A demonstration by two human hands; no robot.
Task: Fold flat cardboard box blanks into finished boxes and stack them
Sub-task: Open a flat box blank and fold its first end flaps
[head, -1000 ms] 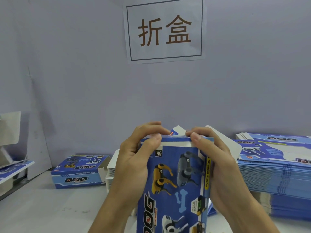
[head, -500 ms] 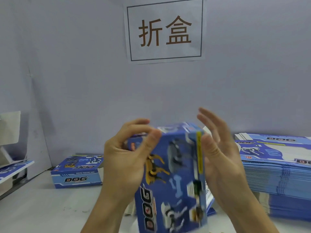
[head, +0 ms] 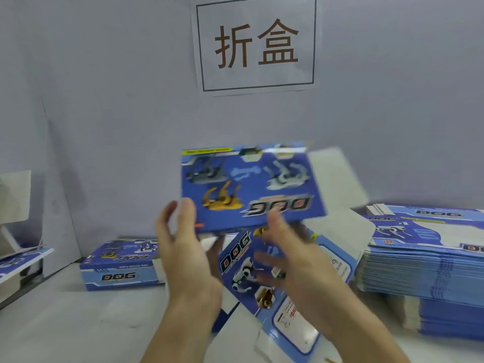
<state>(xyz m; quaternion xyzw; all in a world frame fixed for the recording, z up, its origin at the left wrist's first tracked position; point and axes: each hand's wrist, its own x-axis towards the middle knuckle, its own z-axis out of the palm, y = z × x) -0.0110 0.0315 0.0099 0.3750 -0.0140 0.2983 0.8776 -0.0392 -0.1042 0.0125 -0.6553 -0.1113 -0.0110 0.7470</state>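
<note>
Watching the head cam feed from my desk. The folded box point(head: 251, 187) is up in the air at frame centre, blurred, blue printed face toward me, "DOG" logo upside down, long axis running left-right and roughly level. A pale flap point(head: 337, 174) sticks out past its right end, so I judge that end isn't tucked yet, tho blur makes it hard to be sure.

Left hand point(head: 183, 247) sits below the box's lower-left corner, fingers straight and spread; fingertips look to be at the box's edge, but I can't tell if they really touch. Not curled round anything. Right hand point(head: 296, 260) is lower, under the box's bottom edge toward the right, fingers loose and splayed, gripping nothing. So both hands are released, w/ the box seemingly mid-toss or just propped on fingertips.

Key relation: box lies above and ahead of both hands, left hand nearer, its corner right at the fingers. The open flap end is to the right, so I'd guess the right hand goes up there next.

Under the hands, a flat blank point(head: 285, 284) lies on the white table point(head: 65, 323). 1 finished box point(head: 120, 265) rests at back left; tall stack of blanks point(head: 429, 258) at right. Wall sign point(head: 256, 43) above.
</note>
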